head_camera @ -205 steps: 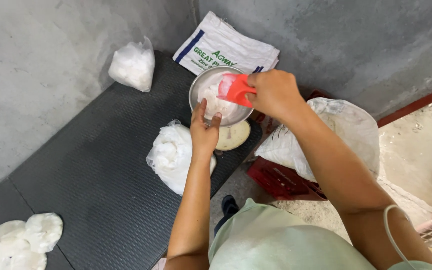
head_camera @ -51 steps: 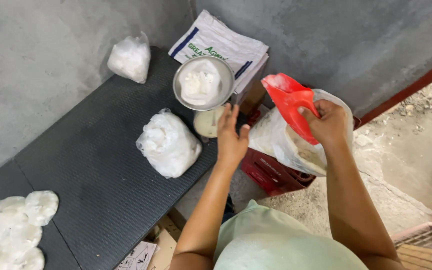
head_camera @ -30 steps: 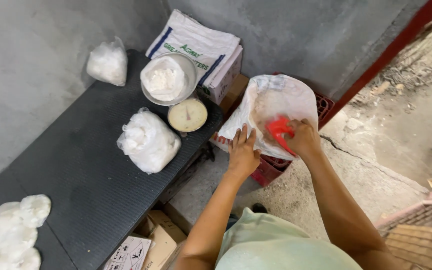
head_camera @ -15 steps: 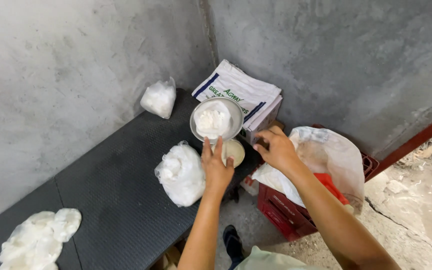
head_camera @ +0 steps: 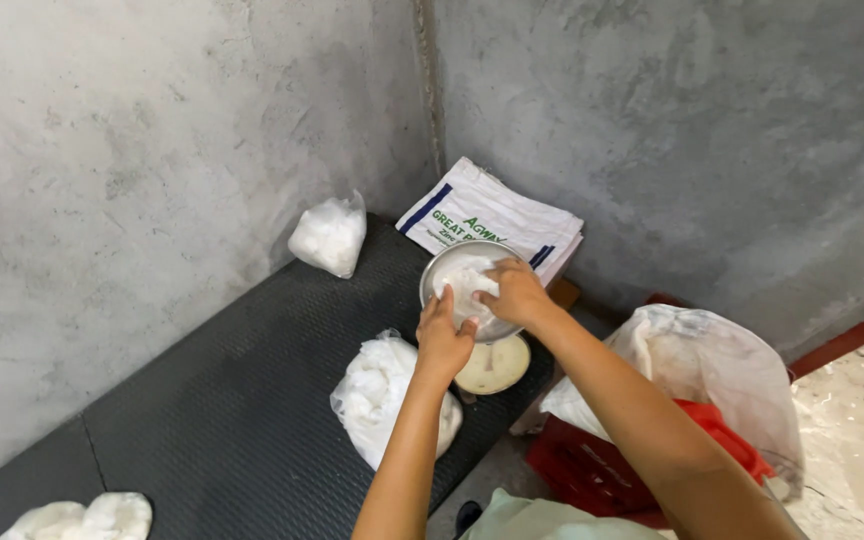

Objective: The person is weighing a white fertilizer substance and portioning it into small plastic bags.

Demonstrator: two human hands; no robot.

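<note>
Fingers of both hands — left hand (head_camera: 444,335), right hand (head_camera: 515,293) — are curled around a white filled plastic bag (head_camera: 462,284), held in the round metal scale pan (head_camera: 442,268) on the dark bench (head_camera: 222,400).

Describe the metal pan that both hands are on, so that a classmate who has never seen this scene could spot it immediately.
Find the corner where the two grey concrete walls meet above the dark platform. In front of the folded white sack sits the metal pan, round and shiny, holding a white bag; the plastic bags nearby lie flat on the platform.
</note>
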